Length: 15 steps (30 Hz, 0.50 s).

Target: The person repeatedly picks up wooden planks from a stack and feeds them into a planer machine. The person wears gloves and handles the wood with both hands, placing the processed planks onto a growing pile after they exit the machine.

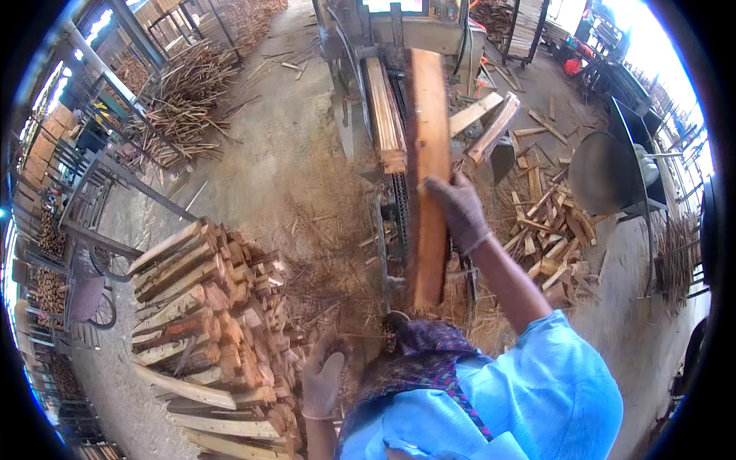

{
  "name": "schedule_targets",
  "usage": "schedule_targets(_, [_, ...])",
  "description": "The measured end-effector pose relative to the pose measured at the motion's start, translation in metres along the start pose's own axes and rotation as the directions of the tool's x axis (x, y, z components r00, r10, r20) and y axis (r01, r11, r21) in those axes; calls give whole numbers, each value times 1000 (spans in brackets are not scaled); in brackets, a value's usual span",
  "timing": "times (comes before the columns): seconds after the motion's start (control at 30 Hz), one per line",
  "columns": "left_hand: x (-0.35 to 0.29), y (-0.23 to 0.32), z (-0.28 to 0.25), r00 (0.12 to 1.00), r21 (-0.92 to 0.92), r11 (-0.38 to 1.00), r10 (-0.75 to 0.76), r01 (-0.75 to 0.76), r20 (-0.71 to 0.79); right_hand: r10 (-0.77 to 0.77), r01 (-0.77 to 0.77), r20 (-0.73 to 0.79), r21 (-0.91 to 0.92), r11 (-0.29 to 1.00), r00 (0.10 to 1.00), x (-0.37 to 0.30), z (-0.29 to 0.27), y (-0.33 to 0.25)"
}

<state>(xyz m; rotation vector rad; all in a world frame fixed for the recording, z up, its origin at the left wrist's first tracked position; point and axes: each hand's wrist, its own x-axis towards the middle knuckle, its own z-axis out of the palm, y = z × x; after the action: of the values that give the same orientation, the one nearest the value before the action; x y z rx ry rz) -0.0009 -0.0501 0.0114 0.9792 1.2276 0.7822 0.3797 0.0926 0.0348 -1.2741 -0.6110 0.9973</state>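
Observation:
My right hand (462,211), in a light work glove, grips the right edge of a long plank (431,146) with dark bark along its left side. The plank points away from me, over the right side of a machine's chain feed (399,203). Several stacked boards (383,115) lie on that feed, left of the plank. My left hand (323,379), also gloved, hangs low beside a big stack of split timber (222,322). Its thumb and fingers are apart, with nothing between them.
Offcuts (552,230) lie heaped on the floor to the right, near a dark round-topped object (604,172). A pile of thin sticks (188,100) sits at the far left. A wheeled cart (96,299) stands left of the timber stack.

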Motion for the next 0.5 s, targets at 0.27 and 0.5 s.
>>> schedule_targets(0.27, [-25,-101,-38,874,-340,915,-338,218,-349,12,0,42,-286,958,999,211,-55,-12])
schedule_targets(0.5, [-58,-176,-67,872,-8,981,-176,194,-456,-27,81,81,-808,583,996,388,23,24])
